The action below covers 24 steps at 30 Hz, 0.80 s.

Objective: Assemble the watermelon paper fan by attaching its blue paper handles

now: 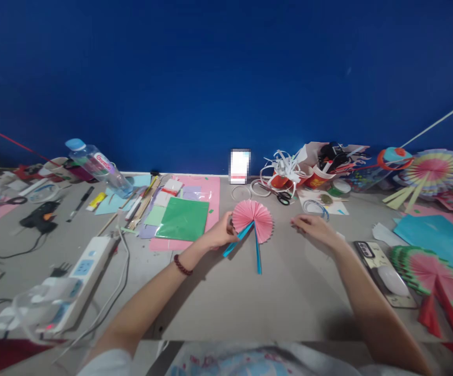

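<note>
A round pink pleated paper fan (263,219) with two blue strips (258,253) hanging from its centre is upright in the middle of the table. My left hand (224,230) grips its left edge and the upper part of the left strip. To the right, apart from the fan, my right hand (313,225) is just above the tabletop with its fingers drawn together. Whether anything small is between those fingertips I cannot make out. A green paper pack (183,219) lies on pink sheets just left of my left hand.
A power strip (81,277), a glue gun (40,216) and a tilted water bottle (101,167) are on the left. A phone (239,166) stands against the blue wall, beside cups of paper strips (285,169). A mouse (393,281) and finished fans (436,271) lie right.
</note>
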Each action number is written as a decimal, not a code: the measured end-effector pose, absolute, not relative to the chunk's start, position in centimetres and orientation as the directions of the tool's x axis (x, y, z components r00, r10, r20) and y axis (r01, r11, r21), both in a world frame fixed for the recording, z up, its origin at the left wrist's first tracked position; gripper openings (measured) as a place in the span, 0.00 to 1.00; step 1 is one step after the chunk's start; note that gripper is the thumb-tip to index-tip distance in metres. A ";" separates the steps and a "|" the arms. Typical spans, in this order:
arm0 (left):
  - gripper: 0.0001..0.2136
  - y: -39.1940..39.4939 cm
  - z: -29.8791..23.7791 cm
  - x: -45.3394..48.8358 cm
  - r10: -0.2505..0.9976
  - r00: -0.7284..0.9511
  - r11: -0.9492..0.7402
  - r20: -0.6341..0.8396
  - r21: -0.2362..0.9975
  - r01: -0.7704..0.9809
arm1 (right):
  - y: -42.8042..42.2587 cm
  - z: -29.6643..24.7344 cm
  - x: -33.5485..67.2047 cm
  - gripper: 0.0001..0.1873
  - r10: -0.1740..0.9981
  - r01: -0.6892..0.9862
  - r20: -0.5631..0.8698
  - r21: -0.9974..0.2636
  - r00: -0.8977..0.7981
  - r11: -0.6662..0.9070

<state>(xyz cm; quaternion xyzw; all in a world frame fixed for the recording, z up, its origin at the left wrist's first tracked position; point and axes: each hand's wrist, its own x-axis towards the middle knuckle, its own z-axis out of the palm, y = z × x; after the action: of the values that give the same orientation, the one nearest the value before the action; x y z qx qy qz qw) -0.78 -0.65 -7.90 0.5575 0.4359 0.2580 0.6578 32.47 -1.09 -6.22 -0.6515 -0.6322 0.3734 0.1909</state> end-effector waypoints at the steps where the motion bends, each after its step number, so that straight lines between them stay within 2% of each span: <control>1: 0.38 -1.0 -8.0 -1.0 0.820 0.493 0.251 -0.291 0.957 0.148 | -1.1 -6.6 33.1 0.23 0.981 0.679 -0.192 -0.723 -0.025 -0.124; 3: 0.42 -1.7 -8.1 -1.3 0.822 0.491 0.244 -0.289 0.957 0.154 | -1.0 -7.1 33.3 0.22 0.991 0.675 -0.127 -0.730 0.029 -0.113; 5: 0.45 -2.3 -8.1 -1.4 0.842 0.457 0.220 -0.287 0.956 0.196 | -0.7 -7.1 32.2 0.20 0.997 0.686 -0.074 -0.725 0.012 -0.062; 9: 0.49 -3.0 -8.0 -1.3 0.890 0.365 0.143 -0.274 0.927 0.348 | 1.0 -5.6 27.3 0.13 0.975 0.717 0.118 -0.662 -0.190 0.219; 13: 0.48 -3.2 -7.6 -1.5 0.915 0.349 0.019 -0.201 0.886 0.463 | 3.9 -4.7 22.7 0.15 0.875 0.747 0.197 -0.458 -0.443 0.481; 15: 0.45 -3.1 -7.2 -1.8 0.926 0.335 -0.011 -0.174 0.874 0.485 | 5.3 -5.0 21.3 0.17 0.858 0.797 0.174 -0.320 -0.483 0.513; 18: 0.37 -2.5 -6.3 -2.1 0.953 0.277 -0.031 -0.121 0.873 0.487 | 7.0 -6.0 20.2 0.18 0.846 0.817 0.126 -0.218 -0.519 0.534; 24: 0.18 -0.5 -3.8 -2.2 0.963 0.267 -0.146 0.025 0.885 0.443 | 8.4 -7.3 19.7 0.10 0.898 0.867 0.084 -0.237 -0.431 0.438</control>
<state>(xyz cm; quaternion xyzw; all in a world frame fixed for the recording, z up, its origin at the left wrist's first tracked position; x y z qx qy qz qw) -2.20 -0.48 -3.78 0.6854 0.5130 0.3212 0.4049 19.67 8.35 -7.29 -0.5240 -0.8422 0.0791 0.0989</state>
